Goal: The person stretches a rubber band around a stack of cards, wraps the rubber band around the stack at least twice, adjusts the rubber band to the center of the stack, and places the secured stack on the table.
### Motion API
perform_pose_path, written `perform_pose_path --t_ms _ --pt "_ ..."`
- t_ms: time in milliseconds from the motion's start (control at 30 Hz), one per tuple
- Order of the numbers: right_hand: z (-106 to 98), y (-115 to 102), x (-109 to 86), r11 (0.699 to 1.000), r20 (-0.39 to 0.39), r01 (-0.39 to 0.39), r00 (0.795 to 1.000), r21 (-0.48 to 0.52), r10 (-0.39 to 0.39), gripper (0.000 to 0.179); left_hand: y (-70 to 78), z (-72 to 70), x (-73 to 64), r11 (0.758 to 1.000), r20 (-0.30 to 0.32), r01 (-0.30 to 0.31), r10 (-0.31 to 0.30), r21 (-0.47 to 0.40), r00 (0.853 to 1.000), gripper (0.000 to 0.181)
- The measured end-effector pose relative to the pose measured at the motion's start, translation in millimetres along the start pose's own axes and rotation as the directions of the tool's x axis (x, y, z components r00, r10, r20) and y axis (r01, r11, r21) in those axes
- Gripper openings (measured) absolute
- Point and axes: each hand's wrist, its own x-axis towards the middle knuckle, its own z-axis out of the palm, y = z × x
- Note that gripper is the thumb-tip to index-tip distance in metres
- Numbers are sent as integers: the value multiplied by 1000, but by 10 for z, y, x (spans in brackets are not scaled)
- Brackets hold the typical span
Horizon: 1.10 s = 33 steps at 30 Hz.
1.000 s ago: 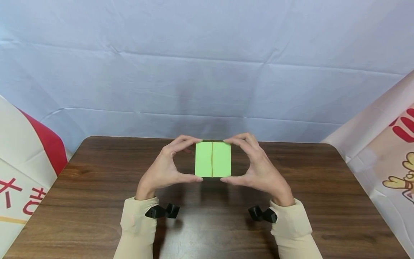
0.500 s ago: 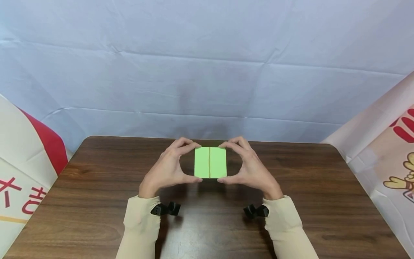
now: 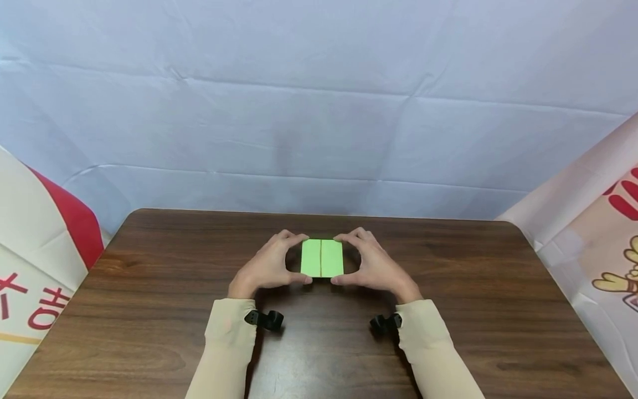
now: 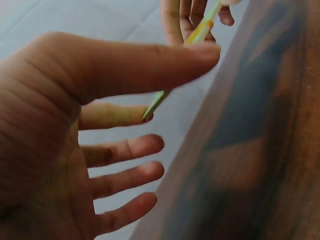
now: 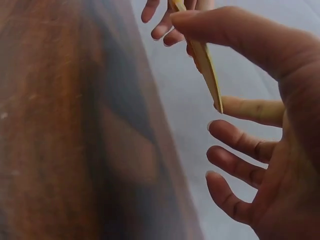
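A thin square pad of light green paper, with a narrow yellowish band down its middle, is held between both hands. My left hand pinches its left side, thumb at the near edge and index finger at the far edge. The right hand grips the right side in the same way. In the left wrist view the pad appears nearly edge-on, partly behind the thumb, and the other fingers stay off it. From the right wrist, the pad also looks thin and tilted, above the table.
A dark brown wooden table spreads under the hands. Behind it hangs a pale creased cloth. Printed banners flank it, one white and red on the left, one pinkish on the right. Each wrist carries a small black camera.
Both hands have lowered the green pad toward the table, where it looks smaller and a little nearer the table's front. The hands have drawn slightly closer together. Both grips stay the same.
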Motion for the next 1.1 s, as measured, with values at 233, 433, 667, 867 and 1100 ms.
perform_pose_path --t_ms 233,433,667,867,1100 --pt "164 146 63 998 19 -49 999 -33 50 87 -63 159 67 994 -5 95 -95 46 996 92" --pt "233 190 101 995 10 -46 999 -85 47 87 -80 237 97 990 -7 125 -125 66 992 90" --pt "257 213 116 993 17 -59 998 -99 61 85 -95 274 110 986 -9 167 -166 31 986 90" --pt "270 220 122 992 11 -69 997 -105 71 85 -95 295 112 984 -26 175 -175 10 984 91" --pt "275 215 129 991 7 -81 997 -106 82 86 -102 310 121 984 -34 179 -178 17 983 91"
